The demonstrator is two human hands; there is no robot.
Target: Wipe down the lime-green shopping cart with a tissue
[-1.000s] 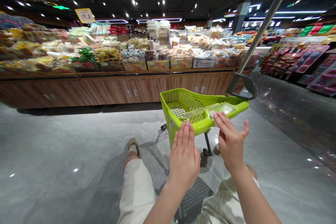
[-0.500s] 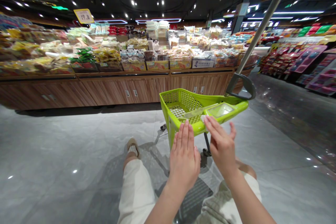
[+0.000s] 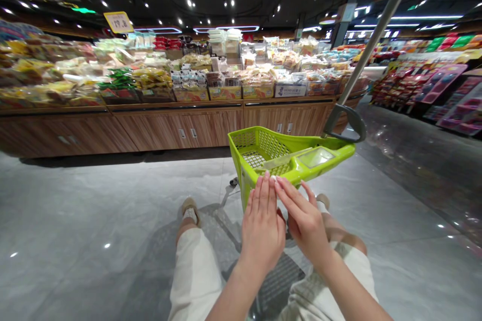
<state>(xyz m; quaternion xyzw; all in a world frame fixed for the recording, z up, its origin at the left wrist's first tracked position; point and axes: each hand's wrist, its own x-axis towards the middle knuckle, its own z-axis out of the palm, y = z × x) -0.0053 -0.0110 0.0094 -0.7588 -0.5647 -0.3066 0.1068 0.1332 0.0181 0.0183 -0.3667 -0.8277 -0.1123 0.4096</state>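
Note:
My left hand [image 3: 262, 223] is held up flat, fingers straight and together, empty. My right hand [image 3: 303, 220] is beside it, palm turned toward the left hand, fingertips almost touching it, also empty. Just beyond both hands stands a lime-green shopping cart basket [image 3: 248, 143] with a grey handle [image 3: 350, 123] on a slanted grey pole. A clear plastic packet [image 3: 316, 157] lies on the basket's near rim. My legs in light trousers show below the hands.
A long wooden display counter [image 3: 169, 128] piled with packaged snacks runs across the back. A yellow price sign [image 3: 118, 22] hangs above it. Shelves with colourful goods [image 3: 440, 88] line the right aisle. Glossy grey floor tiles [image 3: 94, 220] spread to the left.
My right hand has swung left and down from near the basket rim until it nearly meets the left hand. The left hand has hardly moved. My right leg has stepped forward.

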